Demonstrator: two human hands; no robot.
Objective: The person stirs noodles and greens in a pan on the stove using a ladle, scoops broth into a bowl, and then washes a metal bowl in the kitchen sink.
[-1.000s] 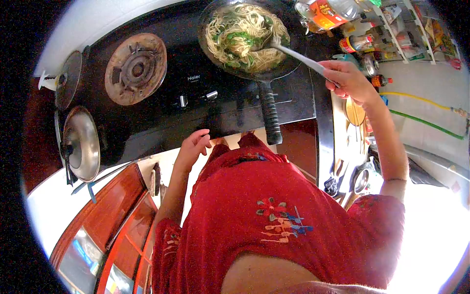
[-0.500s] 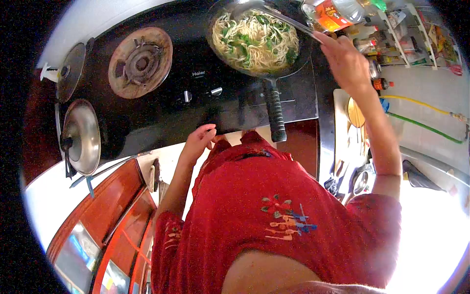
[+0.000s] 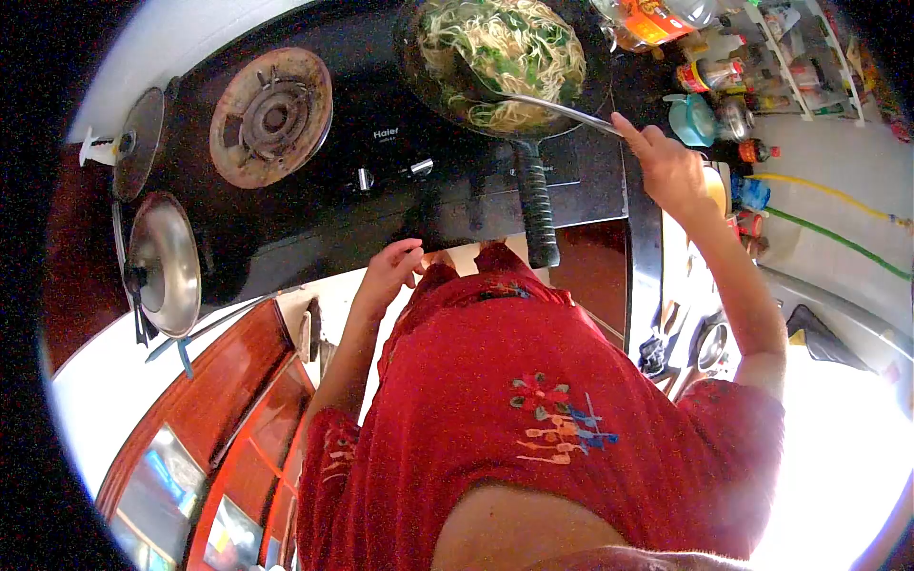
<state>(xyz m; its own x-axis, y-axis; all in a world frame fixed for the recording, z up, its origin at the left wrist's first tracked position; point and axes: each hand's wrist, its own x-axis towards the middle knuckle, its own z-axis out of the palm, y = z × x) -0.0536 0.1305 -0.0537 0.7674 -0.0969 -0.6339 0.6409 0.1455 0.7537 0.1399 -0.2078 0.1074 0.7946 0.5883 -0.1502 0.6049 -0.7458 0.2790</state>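
My right hand (image 3: 674, 174) is closed around the end of a long metal handle, which belongs to a cooking spatula (image 3: 562, 111). The spatula's head dips into the near left part of a dark wok (image 3: 455, 112), partly hidden among noodles with green leaves (image 3: 519, 57). The wok rests on the right side of the stove, its ribbed black handle (image 3: 538, 205) pointing toward my body. My left hand (image 3: 388, 271) hangs by the stove's front edge, holding nothing, with fingers loosely curled and apart.
A bare burner (image 3: 273, 116) is on the left of the black stove (image 3: 400, 205). Pan lids (image 3: 167, 266) hang at the far left. Beyond the wok stand a large bottle (image 3: 657, 19), smaller bottles (image 3: 709, 74) and a teal container (image 3: 692, 119). A red cabinet (image 3: 238, 390) is at lower left.
My right hand has moved down toward me, bringing the spatula from the wok's far rim to its near side. Noodles have shifted in the wok. My left hand stays nearly still.
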